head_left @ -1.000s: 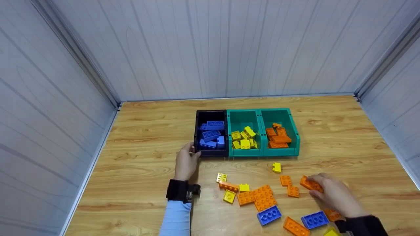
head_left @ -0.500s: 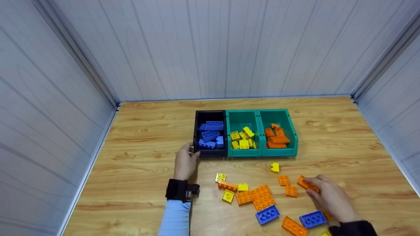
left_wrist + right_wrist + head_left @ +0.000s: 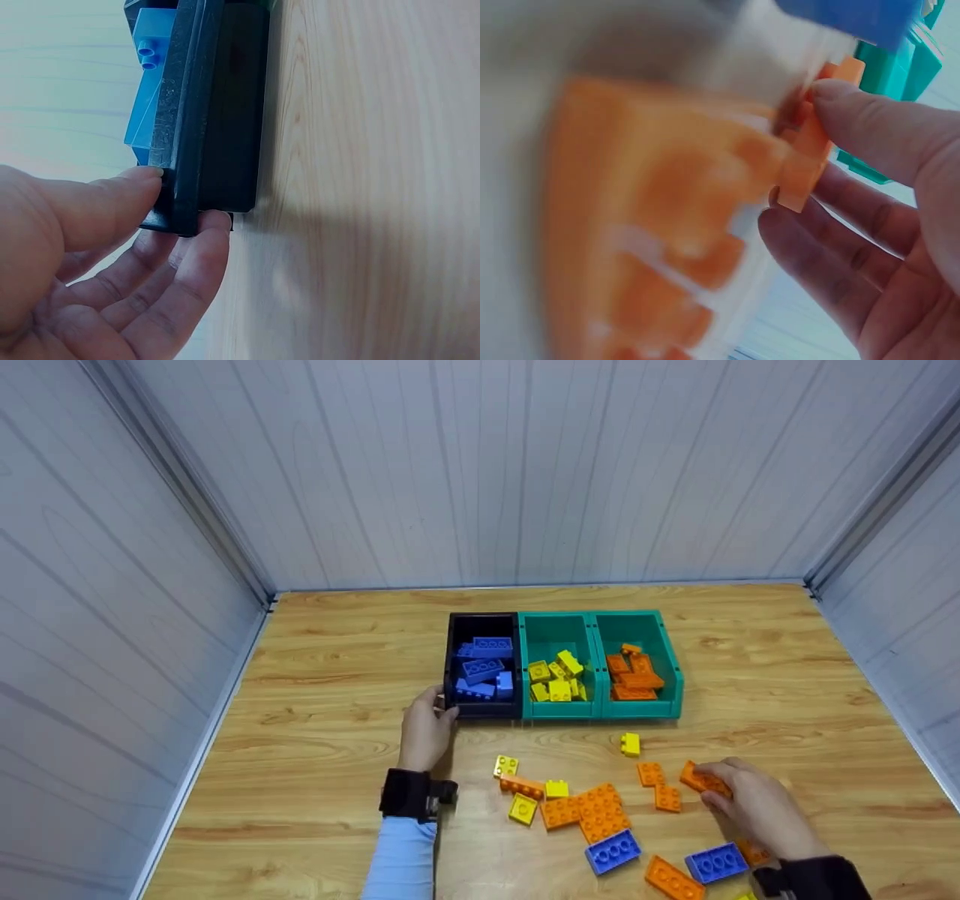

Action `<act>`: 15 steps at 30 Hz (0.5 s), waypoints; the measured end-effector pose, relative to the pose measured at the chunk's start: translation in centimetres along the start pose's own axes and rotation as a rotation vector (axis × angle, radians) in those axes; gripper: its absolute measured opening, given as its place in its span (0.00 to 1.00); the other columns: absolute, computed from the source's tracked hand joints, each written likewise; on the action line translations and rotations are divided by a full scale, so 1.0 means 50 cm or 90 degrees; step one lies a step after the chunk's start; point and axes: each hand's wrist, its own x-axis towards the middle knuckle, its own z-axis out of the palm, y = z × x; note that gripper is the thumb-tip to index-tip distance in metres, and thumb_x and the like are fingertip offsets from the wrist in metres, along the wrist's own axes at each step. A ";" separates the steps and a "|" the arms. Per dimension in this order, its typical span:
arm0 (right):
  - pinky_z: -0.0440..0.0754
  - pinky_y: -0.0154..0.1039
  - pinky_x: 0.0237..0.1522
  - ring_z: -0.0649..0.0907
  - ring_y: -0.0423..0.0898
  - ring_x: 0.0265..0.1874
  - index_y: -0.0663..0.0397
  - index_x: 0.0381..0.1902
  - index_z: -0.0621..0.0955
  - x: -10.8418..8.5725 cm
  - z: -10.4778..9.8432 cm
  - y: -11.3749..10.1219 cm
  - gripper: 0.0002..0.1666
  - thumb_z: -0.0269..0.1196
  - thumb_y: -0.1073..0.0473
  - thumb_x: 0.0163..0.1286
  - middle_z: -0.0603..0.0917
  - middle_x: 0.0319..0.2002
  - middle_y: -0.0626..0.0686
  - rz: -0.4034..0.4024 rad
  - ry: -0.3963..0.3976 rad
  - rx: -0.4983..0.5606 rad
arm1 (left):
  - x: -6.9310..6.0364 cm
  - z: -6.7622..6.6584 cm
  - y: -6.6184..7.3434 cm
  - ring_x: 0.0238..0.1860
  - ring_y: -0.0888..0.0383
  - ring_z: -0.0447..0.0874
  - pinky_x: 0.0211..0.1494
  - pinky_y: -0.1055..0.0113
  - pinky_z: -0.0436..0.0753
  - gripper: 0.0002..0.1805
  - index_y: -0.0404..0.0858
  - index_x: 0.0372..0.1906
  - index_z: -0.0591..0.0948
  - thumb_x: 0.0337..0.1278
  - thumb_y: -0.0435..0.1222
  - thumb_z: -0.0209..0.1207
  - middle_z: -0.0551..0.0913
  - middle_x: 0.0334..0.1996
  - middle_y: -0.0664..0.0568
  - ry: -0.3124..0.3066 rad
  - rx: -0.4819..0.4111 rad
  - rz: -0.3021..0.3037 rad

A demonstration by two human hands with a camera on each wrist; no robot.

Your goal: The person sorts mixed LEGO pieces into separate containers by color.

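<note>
My left hand (image 3: 425, 731) grips the front left corner of the black bin (image 3: 486, 710). In the left wrist view the thumb presses on its rim and the fingers lie against its end and underside. Blue bricks (image 3: 482, 669) lie inside that bin. At the right, my right hand (image 3: 765, 810) pinches a long orange brick (image 3: 694, 777) between thumb and fingers, low over the table. The right wrist view shows this orange brick (image 3: 804, 169) held at its edges; part is covered by the thumb. A large blurred orange brick (image 3: 660, 202) fills the foreground there.
Two joined green bins stand right of the black one: the middle bin (image 3: 562, 709) holds yellow bricks (image 3: 559, 690), the right bin (image 3: 641, 709) orange bricks (image 3: 637, 680). Loose orange, yellow and blue bricks (image 3: 613, 851) lie scattered in front. A pale wall (image 3: 480, 472) rises behind.
</note>
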 end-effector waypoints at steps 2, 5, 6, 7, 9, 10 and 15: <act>0.81 0.50 0.35 0.83 0.51 0.35 0.58 0.53 0.83 0.008 -0.014 -0.003 0.18 0.68 0.63 0.65 0.83 0.43 0.56 -0.004 -0.004 0.007 | 0.000 0.000 0.000 0.35 0.52 0.83 0.36 0.60 0.82 0.20 0.27 0.57 0.78 0.60 0.24 0.63 0.84 0.34 0.45 -0.003 -0.003 0.002; 0.81 0.54 0.39 0.83 0.55 0.40 0.60 0.53 0.83 0.023 -0.040 -0.011 0.18 0.68 0.65 0.65 0.83 0.44 0.58 -0.034 0.026 0.008 | 0.001 0.000 -0.001 0.34 0.53 0.83 0.35 0.61 0.82 0.20 0.27 0.58 0.77 0.60 0.24 0.62 0.84 0.35 0.45 -0.005 -0.009 0.000; 0.81 0.54 0.40 0.83 0.56 0.40 0.60 0.53 0.83 0.029 -0.049 -0.014 0.18 0.69 0.65 0.64 0.83 0.44 0.58 -0.052 0.047 0.005 | 0.002 -0.001 -0.001 0.34 0.53 0.83 0.35 0.61 0.81 0.21 0.27 0.59 0.77 0.60 0.24 0.62 0.84 0.35 0.45 -0.006 -0.010 -0.003; 0.82 0.55 0.40 0.83 0.56 0.39 0.61 0.52 0.83 0.037 -0.058 -0.017 0.19 0.69 0.66 0.63 0.83 0.43 0.58 -0.074 0.072 0.000 | 0.002 0.000 -0.002 0.33 0.54 0.82 0.35 0.61 0.81 0.21 0.27 0.59 0.77 0.60 0.24 0.62 0.84 0.35 0.45 -0.007 -0.010 -0.005; 0.82 0.55 0.41 0.84 0.57 0.39 0.62 0.51 0.83 0.054 -0.075 -0.024 0.20 0.71 0.66 0.61 0.84 0.42 0.59 -0.115 0.120 -0.007 | 0.003 -0.001 -0.003 0.34 0.54 0.82 0.36 0.61 0.82 0.21 0.28 0.58 0.78 0.60 0.24 0.63 0.84 0.35 0.46 -0.006 -0.010 -0.012; 0.82 0.55 0.41 0.84 0.57 0.39 0.62 0.51 0.83 0.065 -0.083 -0.026 0.20 0.72 0.66 0.60 0.84 0.41 0.59 -0.137 0.145 -0.012 | 0.003 0.000 -0.003 0.34 0.54 0.83 0.36 0.61 0.82 0.20 0.28 0.58 0.78 0.60 0.24 0.63 0.84 0.35 0.46 -0.006 -0.009 -0.012; 0.82 0.55 0.40 0.84 0.58 0.39 0.63 0.52 0.83 0.123 -0.117 -0.048 0.20 0.71 0.65 0.62 0.84 0.43 0.61 -0.177 0.167 -0.010 | 0.004 0.000 -0.001 0.34 0.53 0.83 0.37 0.61 0.82 0.20 0.28 0.58 0.78 0.60 0.25 0.63 0.84 0.35 0.46 -0.002 -0.001 -0.017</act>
